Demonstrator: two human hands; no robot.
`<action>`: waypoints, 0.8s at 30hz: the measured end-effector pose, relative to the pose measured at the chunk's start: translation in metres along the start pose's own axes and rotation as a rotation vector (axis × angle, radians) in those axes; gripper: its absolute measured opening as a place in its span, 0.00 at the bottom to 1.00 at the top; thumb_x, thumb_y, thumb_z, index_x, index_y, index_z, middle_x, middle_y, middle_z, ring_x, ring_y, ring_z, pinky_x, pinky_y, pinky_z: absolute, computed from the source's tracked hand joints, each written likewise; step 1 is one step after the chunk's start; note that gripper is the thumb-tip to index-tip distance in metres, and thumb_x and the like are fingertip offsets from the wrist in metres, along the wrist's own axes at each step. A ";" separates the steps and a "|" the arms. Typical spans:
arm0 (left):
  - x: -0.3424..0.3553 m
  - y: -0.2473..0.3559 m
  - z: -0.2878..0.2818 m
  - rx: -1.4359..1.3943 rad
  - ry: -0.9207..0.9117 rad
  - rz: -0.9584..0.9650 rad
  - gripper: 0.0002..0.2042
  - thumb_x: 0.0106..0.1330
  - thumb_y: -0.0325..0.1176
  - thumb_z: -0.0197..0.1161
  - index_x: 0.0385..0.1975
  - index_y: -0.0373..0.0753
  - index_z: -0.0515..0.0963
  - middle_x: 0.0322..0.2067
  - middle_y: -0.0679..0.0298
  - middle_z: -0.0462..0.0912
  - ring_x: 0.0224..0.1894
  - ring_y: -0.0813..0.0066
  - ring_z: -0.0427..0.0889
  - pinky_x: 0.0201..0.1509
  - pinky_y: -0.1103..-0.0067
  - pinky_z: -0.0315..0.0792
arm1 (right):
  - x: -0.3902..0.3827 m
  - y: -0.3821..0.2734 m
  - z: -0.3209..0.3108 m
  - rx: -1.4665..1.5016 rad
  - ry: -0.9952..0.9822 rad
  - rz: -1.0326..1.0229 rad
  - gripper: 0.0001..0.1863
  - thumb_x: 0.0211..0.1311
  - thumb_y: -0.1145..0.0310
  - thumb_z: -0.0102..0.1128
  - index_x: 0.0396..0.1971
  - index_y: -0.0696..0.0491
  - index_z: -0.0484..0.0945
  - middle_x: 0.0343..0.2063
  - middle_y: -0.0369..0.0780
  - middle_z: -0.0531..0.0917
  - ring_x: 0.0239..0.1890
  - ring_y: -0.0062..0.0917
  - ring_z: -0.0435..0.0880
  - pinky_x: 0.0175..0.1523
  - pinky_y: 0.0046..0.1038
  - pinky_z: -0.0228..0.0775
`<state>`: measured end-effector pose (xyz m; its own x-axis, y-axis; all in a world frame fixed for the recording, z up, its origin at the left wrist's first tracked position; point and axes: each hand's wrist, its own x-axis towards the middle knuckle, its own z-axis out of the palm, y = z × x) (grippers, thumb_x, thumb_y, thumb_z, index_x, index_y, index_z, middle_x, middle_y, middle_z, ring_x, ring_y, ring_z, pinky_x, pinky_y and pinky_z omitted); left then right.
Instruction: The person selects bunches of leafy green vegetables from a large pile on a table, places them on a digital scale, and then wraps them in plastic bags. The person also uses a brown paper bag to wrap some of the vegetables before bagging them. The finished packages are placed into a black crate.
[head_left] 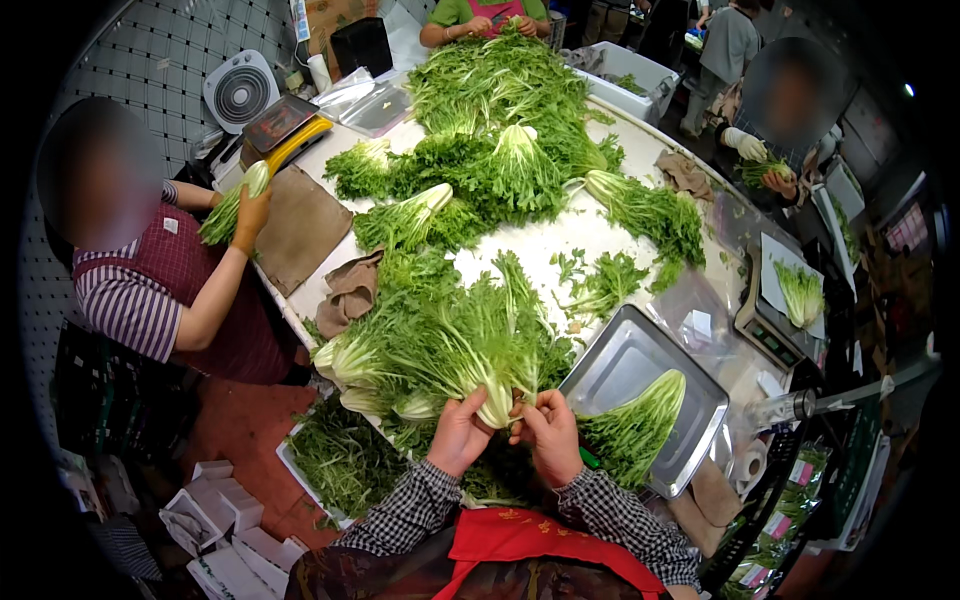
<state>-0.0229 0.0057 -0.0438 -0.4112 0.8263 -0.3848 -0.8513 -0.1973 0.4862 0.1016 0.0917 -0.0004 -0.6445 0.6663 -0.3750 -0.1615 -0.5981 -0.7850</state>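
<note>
A head of frilly leafy greens (pixel 480 345) lies in front of me, leaves away and pale base toward my body. My left hand (pixel 463 432) is closed around the left of its base. At the right of that base, my right hand (pixel 550 437) has thumb and fingers pinched together on a stalk; their tips partly hide what they grip. Something bright green (pixel 590 459) shows by the right hand, too little to name. Just right of it, another head of greens (pixel 640 425) rests on a metal tray (pixel 708 425). More pale-based heads (pixel 360 365) are piled left of my hands.
A large heap of greens (pixel 500 80) covers the table's far part. Brown cloths (pixel 350 292) lie at left. One head sits on a scale (pixel 765 335) at right. A white crate of leaves (pixel 350 470) stands below the edge. Co-workers handle greens at left, far end and right.
</note>
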 end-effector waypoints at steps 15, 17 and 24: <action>-0.005 0.009 0.010 -0.485 -0.261 -0.238 0.27 0.73 0.43 0.52 0.68 0.35 0.60 0.64 0.45 0.67 0.59 0.49 0.75 0.61 0.61 0.75 | -0.009 -0.091 0.003 0.258 -0.098 -0.219 0.07 0.71 0.70 0.53 0.42 0.52 0.65 0.28 0.38 0.77 0.20 0.16 0.72 0.24 0.24 0.72; -0.008 0.008 0.006 -0.491 -0.285 -0.261 0.29 0.72 0.42 0.53 0.69 0.37 0.59 0.66 0.44 0.64 0.60 0.45 0.74 0.61 0.58 0.75 | 0.002 -0.099 0.005 0.173 -0.070 -0.244 0.07 0.71 0.71 0.54 0.41 0.53 0.66 0.28 0.38 0.77 0.20 0.15 0.71 0.25 0.22 0.72; -0.015 0.011 0.007 -0.297 -0.347 -0.218 0.30 0.72 0.39 0.53 0.69 0.30 0.57 0.64 0.42 0.67 0.60 0.46 0.75 0.61 0.60 0.75 | 0.025 -0.087 -0.007 -0.907 -0.012 -0.501 0.22 0.64 0.74 0.61 0.57 0.60 0.69 0.38 0.43 0.82 0.30 0.21 0.82 0.34 0.22 0.75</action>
<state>-0.0237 -0.0054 -0.0271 -0.1237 0.9817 -0.1444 -0.9821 -0.1003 0.1594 0.1045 0.1631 0.0552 -0.6672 0.7385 0.0978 0.2072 0.3101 -0.9278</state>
